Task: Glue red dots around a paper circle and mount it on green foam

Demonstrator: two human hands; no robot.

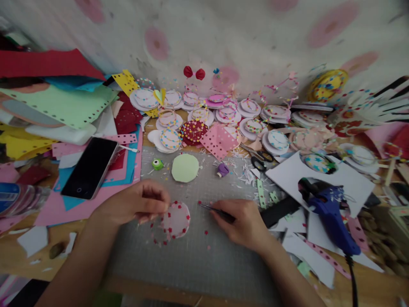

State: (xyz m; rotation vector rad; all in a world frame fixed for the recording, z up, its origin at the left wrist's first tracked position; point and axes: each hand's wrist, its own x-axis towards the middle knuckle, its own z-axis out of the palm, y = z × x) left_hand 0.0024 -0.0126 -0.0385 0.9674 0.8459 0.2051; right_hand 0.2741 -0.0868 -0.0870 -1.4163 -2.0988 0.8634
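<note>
My left hand (136,204) pinches the edge of a pale pink paper disc (176,219) dotted with small red stars, held just over the grey cutting mat (198,256). My right hand (244,221) is closed around thin metal tweezers (212,209), whose tip points left toward a few loose red dots on the mat. A plain light green disc (185,168) lies farther back on the mat, between a small green punch (157,163) and a small purple punch (223,170).
A black phone (90,167) lies on coloured paper sheets at left. A blue glue gun (329,211) rests on white paper at right, with scissors (260,158) behind. Several decorated paper discs (223,113) line the back by the wall.
</note>
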